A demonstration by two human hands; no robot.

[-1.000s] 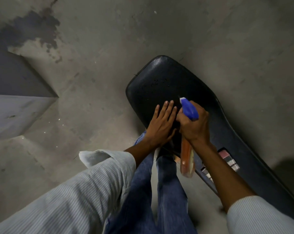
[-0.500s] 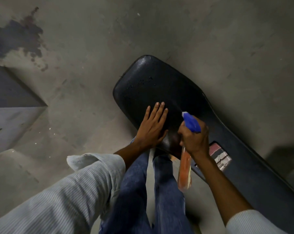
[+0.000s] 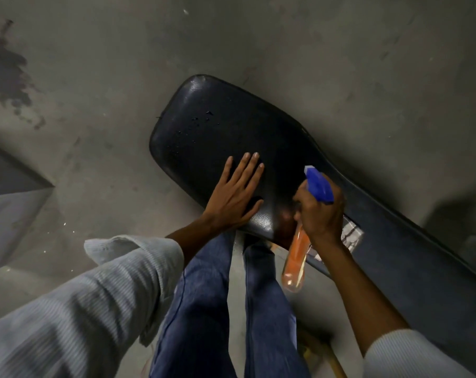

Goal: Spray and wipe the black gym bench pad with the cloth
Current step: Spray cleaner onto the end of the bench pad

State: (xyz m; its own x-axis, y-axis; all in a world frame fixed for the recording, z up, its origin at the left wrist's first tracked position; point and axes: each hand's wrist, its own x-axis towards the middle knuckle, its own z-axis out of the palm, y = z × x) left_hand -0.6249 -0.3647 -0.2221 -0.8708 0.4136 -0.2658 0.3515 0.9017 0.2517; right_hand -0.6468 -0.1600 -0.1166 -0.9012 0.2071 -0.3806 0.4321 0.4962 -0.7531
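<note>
At centre frame the black bench pad (image 3: 231, 132) runs from eleven toward four o'clock, its far end cut off by the frame edge; the checked patch (image 3: 353, 236) beneath the wrist may be the cloth. Flat, fingers straight, the left hand (image 3: 235, 196) presses the pad. At three o'clock of it, the right hand (image 3: 320, 211) grips the spray bottle (image 3: 297, 257), now farther from the left hand than before.

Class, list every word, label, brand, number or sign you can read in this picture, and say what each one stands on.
No text can be read.
Pale sticker label on the black padded gym bench: print too blurred to read.
Clear spray bottle of orange liquid with a blue trigger head, gripped by the right hand: no label shows.
</note>
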